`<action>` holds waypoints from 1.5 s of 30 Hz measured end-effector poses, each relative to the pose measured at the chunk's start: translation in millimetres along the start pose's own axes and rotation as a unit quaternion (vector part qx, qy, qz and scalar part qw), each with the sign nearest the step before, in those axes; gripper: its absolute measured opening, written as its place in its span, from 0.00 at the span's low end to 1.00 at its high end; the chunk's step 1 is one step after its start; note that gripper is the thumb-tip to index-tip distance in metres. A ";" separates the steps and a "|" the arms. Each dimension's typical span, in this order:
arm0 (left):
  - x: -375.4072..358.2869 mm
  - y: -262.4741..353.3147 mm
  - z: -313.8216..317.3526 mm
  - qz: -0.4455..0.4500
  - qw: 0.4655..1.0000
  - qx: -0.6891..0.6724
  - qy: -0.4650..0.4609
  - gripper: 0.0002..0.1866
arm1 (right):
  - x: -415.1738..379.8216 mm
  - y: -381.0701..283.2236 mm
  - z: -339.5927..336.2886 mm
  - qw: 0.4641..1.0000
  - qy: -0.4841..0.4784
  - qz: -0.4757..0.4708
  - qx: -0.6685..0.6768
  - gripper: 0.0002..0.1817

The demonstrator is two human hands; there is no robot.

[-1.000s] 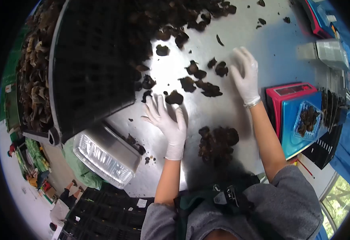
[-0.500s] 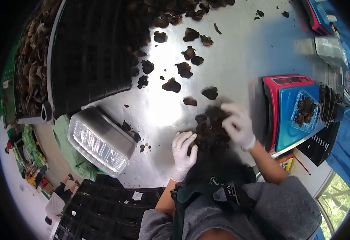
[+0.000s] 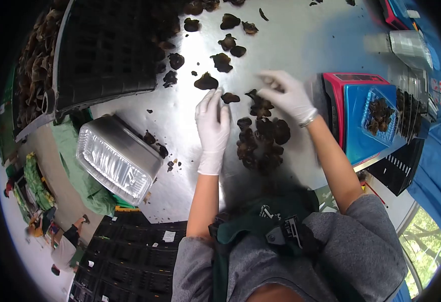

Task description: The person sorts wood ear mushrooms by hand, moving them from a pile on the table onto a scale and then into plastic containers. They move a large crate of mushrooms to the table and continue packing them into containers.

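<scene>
- A silver metal desk [image 3: 291, 50] spans the scene, with dark loose mushrooms [image 3: 222, 63] scattered over it, most thickly along the far left.
- A person in a gray shirt [image 3: 351, 241] and dark green apron [image 3: 268, 214] leans over its near edge.
- A large black crate [image 3: 104, 60] stands at the left, brown mushrooms [image 3: 34, 78] showing past its rim.
- Black plastic crates [image 3: 129, 256] sit below the desk at lower left.
- A red-and-blue scale [image 3: 356, 138] occupies the right side, bearing a clear tray [image 3: 392, 120] with mushrooms inside.
- A stack of clear plastic boxes [image 3: 119, 156] lies tilted on the left part of the desk, crumbs beside it.
- A pile of mushrooms [image 3: 260, 143] rests directly in front of the apron, between the two forearms.
- The right hand [image 3: 263, 84], white-gloved and blurred, hovers beyond that pile with curled fingers; whether it grips anything cannot be told.
- The left hand [image 3: 217, 98], also gloved, reaches flat over the desk, fingers together, thumb apart, nothing visible in its grasp.
- A dark mushroom [image 3: 206, 81] lies right at the left fingertips, and a smaller mushroom [image 3: 230, 98] just beside that thumb.
</scene>
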State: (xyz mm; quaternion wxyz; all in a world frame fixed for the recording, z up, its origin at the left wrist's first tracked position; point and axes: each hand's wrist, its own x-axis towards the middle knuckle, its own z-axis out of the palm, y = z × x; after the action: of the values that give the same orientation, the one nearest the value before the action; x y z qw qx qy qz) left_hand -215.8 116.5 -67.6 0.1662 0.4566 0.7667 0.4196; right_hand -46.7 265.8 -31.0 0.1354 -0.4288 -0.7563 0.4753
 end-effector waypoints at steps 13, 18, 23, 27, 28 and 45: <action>-50.3 37.4 29.9 0.022 0.997 -0.010 -0.071 0.16 | 61.3 -31.3 80.9 0.995 -0.025 -0.032 0.087 0.11; -55.5 29.5 28.8 0.001 0.990 0.006 -0.143 0.17 | 59.6 -49.3 130.0 0.948 -0.307 -0.037 -0.073 0.16; -56.5 35.5 20.4 -0.067 0.988 -0.091 -0.109 0.19 | 23.0 -79.0 105.4 0.940 -0.312 -0.088 0.102 0.18; -71.6 33.8 -9.8 0.066 0.997 -0.041 -0.006 0.18 | 25.7 -55.5 60.8 0.957 -0.202 0.019 0.205 0.15; -78.3 31.8 -18.5 0.061 0.998 -0.021 0.009 0.18 | 25.7 -52.7 57.6 0.960 -0.167 0.036 0.221 0.14; -129.8 19.1 -54.2 -0.074 0.994 -0.071 0.030 0.12 | -28.8 -80.8 95.4 0.680 -0.367 0.163 0.614 0.27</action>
State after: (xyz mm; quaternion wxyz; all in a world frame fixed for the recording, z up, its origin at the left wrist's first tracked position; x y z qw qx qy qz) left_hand -171.3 -14.7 -37.0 0.2056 0.3729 0.7710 0.4736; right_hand -129.9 171.3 -6.5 0.0003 -0.1571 -0.2025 0.9666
